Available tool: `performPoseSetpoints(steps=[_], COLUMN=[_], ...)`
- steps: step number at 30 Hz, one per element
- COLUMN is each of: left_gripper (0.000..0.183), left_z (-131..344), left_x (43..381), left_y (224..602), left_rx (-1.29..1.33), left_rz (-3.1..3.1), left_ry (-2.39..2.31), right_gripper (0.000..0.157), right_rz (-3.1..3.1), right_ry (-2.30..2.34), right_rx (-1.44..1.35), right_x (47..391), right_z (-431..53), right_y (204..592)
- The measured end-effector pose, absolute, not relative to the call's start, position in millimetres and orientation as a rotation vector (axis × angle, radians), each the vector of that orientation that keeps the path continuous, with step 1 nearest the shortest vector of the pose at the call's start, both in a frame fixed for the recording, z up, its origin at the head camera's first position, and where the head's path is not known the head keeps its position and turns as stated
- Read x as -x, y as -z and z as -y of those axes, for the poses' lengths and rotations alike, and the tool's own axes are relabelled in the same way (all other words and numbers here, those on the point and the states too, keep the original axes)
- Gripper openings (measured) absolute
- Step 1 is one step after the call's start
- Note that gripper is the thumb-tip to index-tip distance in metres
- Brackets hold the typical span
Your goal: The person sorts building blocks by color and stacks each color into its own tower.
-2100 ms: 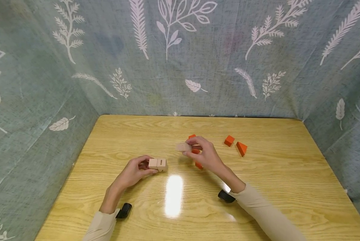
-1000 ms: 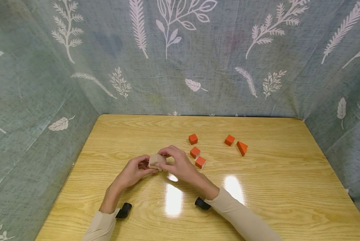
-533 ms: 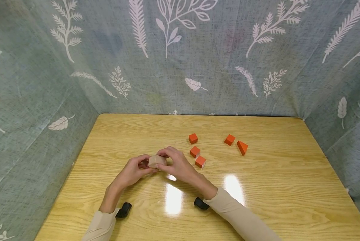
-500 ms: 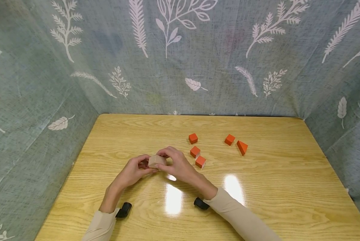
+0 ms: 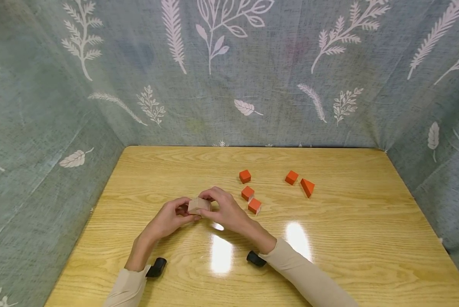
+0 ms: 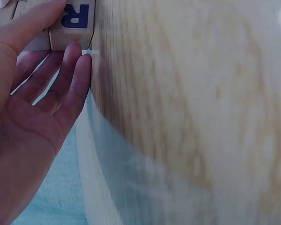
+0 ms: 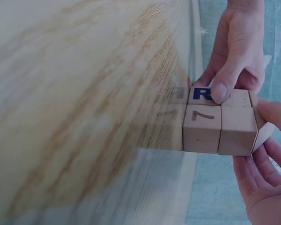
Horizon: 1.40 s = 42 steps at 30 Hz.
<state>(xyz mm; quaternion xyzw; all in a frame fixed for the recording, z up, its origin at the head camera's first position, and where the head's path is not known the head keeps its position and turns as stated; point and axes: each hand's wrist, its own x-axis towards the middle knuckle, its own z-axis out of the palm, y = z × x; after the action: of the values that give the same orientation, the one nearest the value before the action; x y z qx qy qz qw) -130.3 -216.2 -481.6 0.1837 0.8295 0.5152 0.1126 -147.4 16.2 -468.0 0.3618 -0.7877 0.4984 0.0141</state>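
Observation:
Between my hands in the head view stands a cluster of pale wooden blocks [image 5: 199, 206]. My left hand [image 5: 170, 220] grips the left side; in the left wrist view its thumb lies across the cluster, near a block with a dark blue R [image 6: 76, 17]. From the right, my right hand [image 5: 225, 211] pinches a pale piece at the top, mostly hidden by its fingers. The right wrist view has the R block and a block marked 7 [image 7: 202, 128] lowest, against the table, with plain blocks [image 7: 238, 130] above them.
Several orange cubes lie right of the hands: one [image 5: 245, 176] farther back, a touching or nearly touching pair [image 5: 254, 206], and another [image 5: 291, 178] beside an orange triangular block [image 5: 307, 187]. Leaf-patterned cloth [image 5: 229, 85] encloses the wooden table [image 5: 329, 247].
My right hand has come left from near the orange cubes with a pale wooden piece, bringing it onto the block cluster. Over the last half second, both hands hold nearly still.

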Motion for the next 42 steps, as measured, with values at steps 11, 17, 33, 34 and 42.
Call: performPoseSetpoints(steps=[11,17,33,34,42], left_gripper=[0.066,0.075,0.043,0.042,0.035], left_z=[222.8,218.4,192.8,190.4,169.8], left_x=[125.5,120.1,112.9,112.7,108.7], left_y=[475.6,461.4,441.5,440.0,430.3], left_rx=[-0.551,-0.525,-0.883,-0.908,-0.996], left_rz=[-2.559,-2.681,-2.924,-2.926,-2.877], left_ry=[-1.339,-1.313,-1.461,-1.472,-1.528], right_gripper=[0.046,0.044,0.024,0.024,0.023], right_rz=[2.49,2.497,2.428,2.425,2.408], right_ry=[-1.474,-1.518,-1.471,-1.466,-1.424], right_rx=[-1.141,-1.126,-1.053,-1.045,-0.983], right_x=[145.7,143.5,139.6,139.7,138.0], right_z=[-20.9,-31.4,-74.4,-77.7,-106.0], right_y=[464.8,458.0,448.3,448.3,449.0])
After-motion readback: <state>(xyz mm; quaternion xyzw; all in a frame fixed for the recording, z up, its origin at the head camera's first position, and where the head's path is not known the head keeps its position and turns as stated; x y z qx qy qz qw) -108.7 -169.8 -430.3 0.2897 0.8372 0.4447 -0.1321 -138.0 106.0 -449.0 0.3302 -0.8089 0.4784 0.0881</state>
